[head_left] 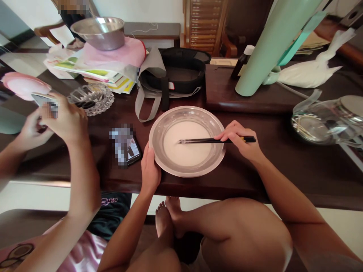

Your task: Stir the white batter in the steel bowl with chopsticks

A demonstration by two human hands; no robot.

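Observation:
A wide steel bowl (187, 173) stands on the dark wooden table near its front edge. White liquid (187, 154) fills its bottom. My left hand (149, 169) grips the bowl's left rim, thumb near the top edge and fingers against the outer side. In my right hand (241, 139) is a pair of black chopsticks (202, 141), held almost level over the bowl's right side. Their tips reach into the white liquid near the middle. A phone (133, 151) with a lit screen lies just left of my left hand.
At the left, another person's hands (61, 117) hold a phone. A glass dish (99, 100), a black and grey bag (176, 71) and a steel bowl (109, 37) on a pile of papers stand behind. To the right are a green cylinder (269, 49) and a clear jar (320, 124).

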